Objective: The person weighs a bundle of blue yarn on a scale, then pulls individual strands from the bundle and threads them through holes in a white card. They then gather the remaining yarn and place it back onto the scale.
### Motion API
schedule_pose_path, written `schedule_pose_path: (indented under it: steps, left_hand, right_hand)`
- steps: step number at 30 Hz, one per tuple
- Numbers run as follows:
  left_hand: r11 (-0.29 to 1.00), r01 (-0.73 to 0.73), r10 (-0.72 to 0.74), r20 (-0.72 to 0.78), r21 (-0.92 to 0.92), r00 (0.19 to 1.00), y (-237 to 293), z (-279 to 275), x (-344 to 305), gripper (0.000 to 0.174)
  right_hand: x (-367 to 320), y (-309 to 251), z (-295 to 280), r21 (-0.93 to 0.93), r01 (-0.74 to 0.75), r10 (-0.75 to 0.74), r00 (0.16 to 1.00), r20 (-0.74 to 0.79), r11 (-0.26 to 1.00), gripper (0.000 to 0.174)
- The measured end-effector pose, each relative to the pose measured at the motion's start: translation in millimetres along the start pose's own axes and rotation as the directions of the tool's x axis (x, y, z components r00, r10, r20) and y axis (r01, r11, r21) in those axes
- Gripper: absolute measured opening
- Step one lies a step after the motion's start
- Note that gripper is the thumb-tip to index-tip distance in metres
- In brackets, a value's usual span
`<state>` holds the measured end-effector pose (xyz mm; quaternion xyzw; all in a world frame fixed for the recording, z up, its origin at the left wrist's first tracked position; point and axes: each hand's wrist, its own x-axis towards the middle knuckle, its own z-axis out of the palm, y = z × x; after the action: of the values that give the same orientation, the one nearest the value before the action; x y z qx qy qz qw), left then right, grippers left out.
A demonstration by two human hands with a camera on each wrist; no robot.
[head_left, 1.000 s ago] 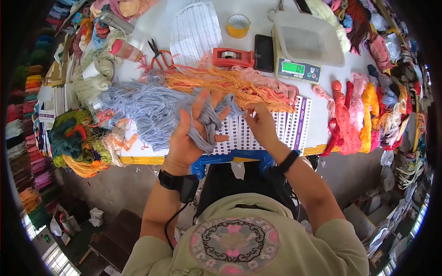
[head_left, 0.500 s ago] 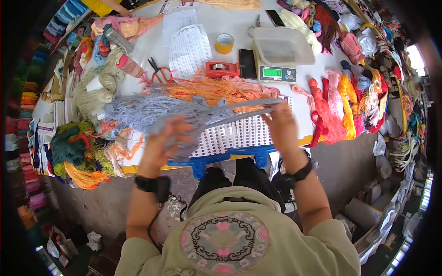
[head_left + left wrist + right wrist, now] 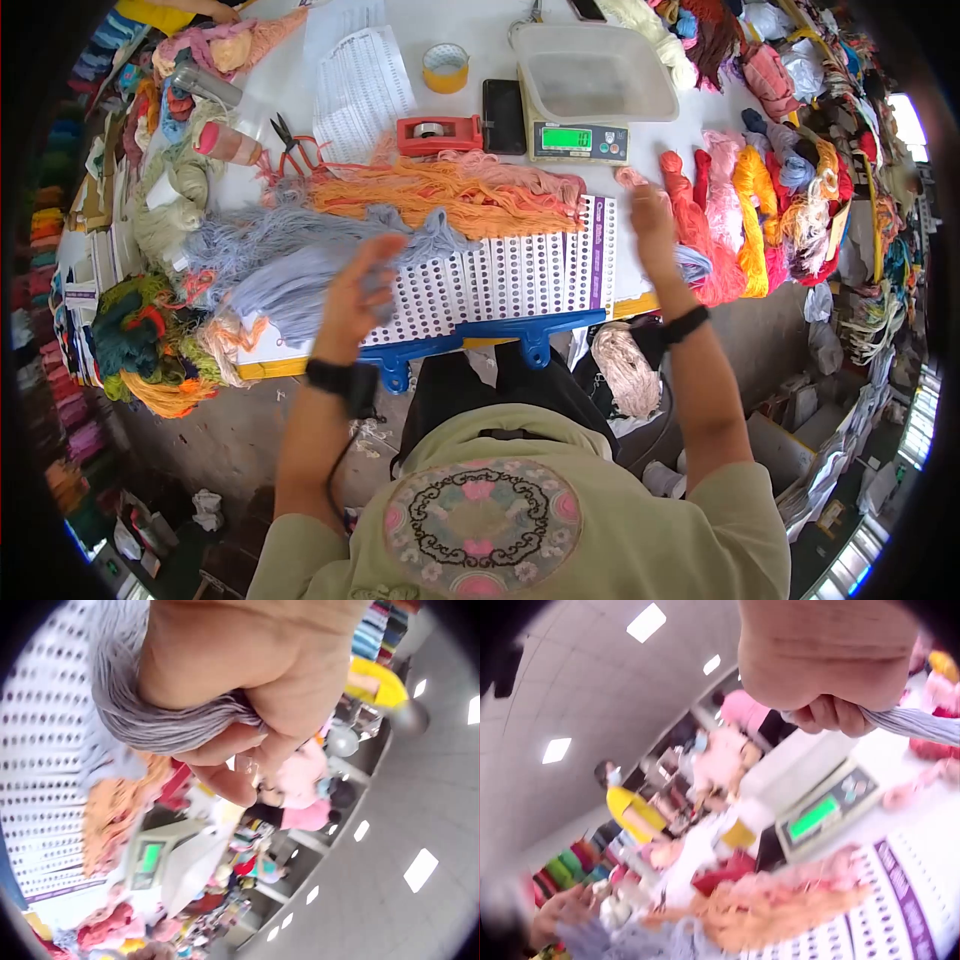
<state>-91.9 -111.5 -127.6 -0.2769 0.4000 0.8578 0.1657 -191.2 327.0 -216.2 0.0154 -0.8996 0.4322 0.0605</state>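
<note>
My left hand (image 3: 352, 300) holds a skein of grey-blue yarn (image 3: 150, 724), which loops round between thumb and fingers in the left wrist view. Beneath it on the table spreads a loose heap of the same yarn (image 3: 235, 238). Out to the right, my right hand (image 3: 655, 230) is closed in a fist. A thin grey-blue bundle of yarn (image 3: 919, 724) comes out of that fist in the right wrist view, and its end (image 3: 692, 263) shows beside the wrist in the head view. Under the left hand's side lies a white card with rows of holes (image 3: 520, 275).
Orange yarn (image 3: 440, 195) lies behind the card. Further back are a tape dispenser (image 3: 440, 134), a phone (image 3: 503, 117), scissors (image 3: 290, 150) and a scale (image 3: 580, 142) bearing a clear tray. Red yarn (image 3: 700, 240) and other skeins line the right. A blue clip bar (image 3: 480, 335) edges the front.
My right hand has moved away rightward from the left. Yarn stretched between both hands half a second ago; now a separate bundle trails from the right hand. The head view has shifted.
</note>
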Motion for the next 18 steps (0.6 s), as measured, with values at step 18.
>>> schedule_pose_path:
  steps: [18]
  left_hand:
    - [0.212,-0.19,0.316,0.117,0.958,0.942,-137.0,57.0,116.7,0.019]
  right_hand:
    - [-29.7,-38.3,130.3,0.024,0.254,-0.215,0.758,0.616,0.967,0.011]
